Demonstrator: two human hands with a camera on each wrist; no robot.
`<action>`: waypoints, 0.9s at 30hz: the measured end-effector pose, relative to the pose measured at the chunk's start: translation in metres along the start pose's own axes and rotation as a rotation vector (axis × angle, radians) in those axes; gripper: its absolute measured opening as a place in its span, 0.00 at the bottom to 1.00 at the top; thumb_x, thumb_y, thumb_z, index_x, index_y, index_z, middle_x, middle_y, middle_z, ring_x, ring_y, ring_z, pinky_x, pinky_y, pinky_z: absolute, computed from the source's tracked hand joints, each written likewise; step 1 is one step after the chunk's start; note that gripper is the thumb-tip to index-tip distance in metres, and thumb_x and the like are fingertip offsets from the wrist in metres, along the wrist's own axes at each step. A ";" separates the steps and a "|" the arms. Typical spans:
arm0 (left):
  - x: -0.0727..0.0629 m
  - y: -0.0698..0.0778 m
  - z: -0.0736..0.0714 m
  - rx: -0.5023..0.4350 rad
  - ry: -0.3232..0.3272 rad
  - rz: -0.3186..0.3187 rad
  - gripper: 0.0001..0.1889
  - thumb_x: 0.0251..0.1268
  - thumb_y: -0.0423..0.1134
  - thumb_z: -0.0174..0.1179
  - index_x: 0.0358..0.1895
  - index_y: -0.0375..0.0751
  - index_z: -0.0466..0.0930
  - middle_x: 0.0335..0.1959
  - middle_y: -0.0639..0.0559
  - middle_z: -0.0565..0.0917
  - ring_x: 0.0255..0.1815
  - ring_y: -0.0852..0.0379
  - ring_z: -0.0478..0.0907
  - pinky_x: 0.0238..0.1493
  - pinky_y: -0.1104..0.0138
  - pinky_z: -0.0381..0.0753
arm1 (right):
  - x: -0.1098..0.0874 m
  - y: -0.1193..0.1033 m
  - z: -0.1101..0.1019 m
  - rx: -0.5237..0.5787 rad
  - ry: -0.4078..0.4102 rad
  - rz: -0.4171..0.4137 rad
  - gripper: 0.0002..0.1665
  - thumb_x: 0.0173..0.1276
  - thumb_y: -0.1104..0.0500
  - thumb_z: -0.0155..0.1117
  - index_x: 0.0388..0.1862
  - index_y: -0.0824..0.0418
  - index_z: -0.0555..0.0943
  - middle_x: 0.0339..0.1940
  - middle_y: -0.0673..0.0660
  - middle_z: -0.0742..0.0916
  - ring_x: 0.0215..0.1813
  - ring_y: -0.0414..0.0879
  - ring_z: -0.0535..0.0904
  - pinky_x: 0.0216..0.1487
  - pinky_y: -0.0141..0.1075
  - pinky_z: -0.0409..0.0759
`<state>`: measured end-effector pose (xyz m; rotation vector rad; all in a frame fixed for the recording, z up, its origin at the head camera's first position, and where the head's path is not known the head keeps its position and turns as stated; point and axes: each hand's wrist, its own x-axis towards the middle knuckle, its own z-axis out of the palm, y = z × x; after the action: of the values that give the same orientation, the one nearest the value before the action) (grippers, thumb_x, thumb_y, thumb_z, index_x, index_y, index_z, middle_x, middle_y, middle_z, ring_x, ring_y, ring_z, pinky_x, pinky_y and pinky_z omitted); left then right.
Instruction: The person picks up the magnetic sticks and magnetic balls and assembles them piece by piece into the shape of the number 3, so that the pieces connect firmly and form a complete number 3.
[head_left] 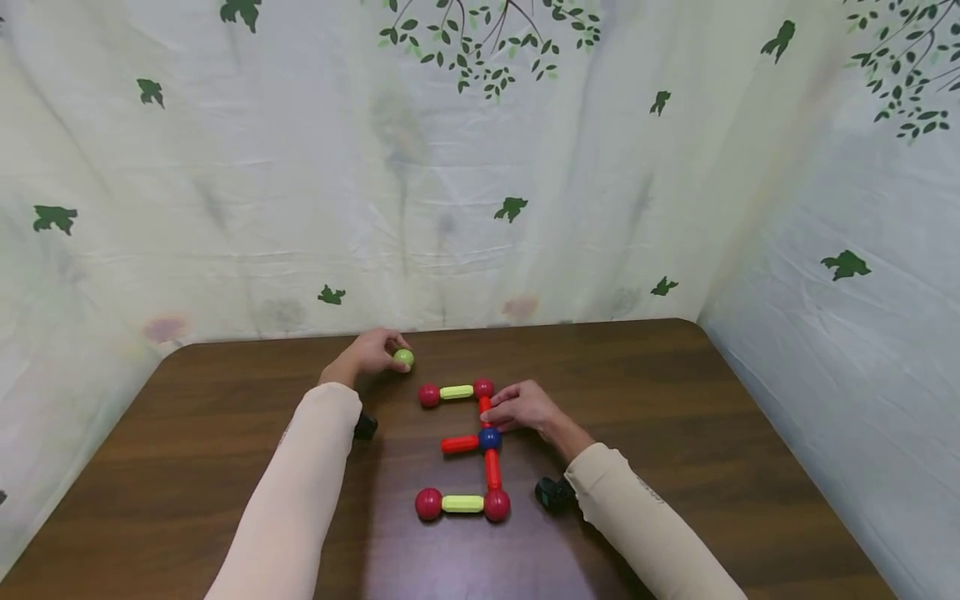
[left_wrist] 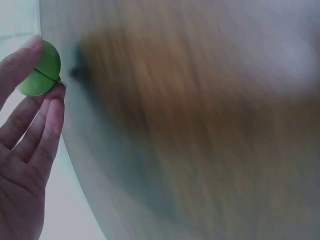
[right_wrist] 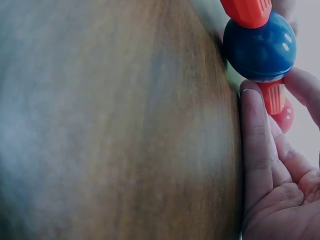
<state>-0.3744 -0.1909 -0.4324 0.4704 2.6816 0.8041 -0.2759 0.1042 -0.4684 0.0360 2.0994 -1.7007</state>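
Note:
Near the far edge of the table my left hand (head_left: 372, 352) holds a green ball (head_left: 404, 359) between thumb and fingertips; a seam line shows on the ball (left_wrist: 46, 70) in the left wrist view. My right hand (head_left: 528, 406) grips the far red rod (head_left: 484, 406) of an E-shaped magnetic building figure, close to its blue ball (head_left: 490, 438). From that blue ball a red rod (head_left: 459, 444) points left with a bare end, and another red rod (head_left: 492, 469) runs toward me. Yellow-green rods (head_left: 462, 504) with red balls (head_left: 428, 504) at their ends form the outer arms.
The brown wooden table (head_left: 675, 500) has rounded far corners. Behind it hangs a pale cloth wall (head_left: 300, 167) with leaf prints, and another cloth wall (head_left: 847, 375) stands along the right side. Each wrist carries a dark camera (head_left: 553, 493).

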 end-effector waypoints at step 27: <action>-0.087 0.018 -0.011 0.033 -0.322 0.063 0.13 0.55 0.35 0.70 0.44 0.42 0.83 0.42 0.53 0.82 0.45 0.53 0.78 0.49 0.60 0.76 | -0.002 -0.001 0.004 0.016 -0.005 -0.015 0.15 0.55 0.68 0.73 0.39 0.72 0.80 0.28 0.59 0.87 0.30 0.45 0.85 0.36 0.41 0.84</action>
<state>-0.2963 -0.2157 -0.3971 0.6371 2.3955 0.6394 -0.2729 0.1009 -0.4670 0.0213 2.0874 -1.7251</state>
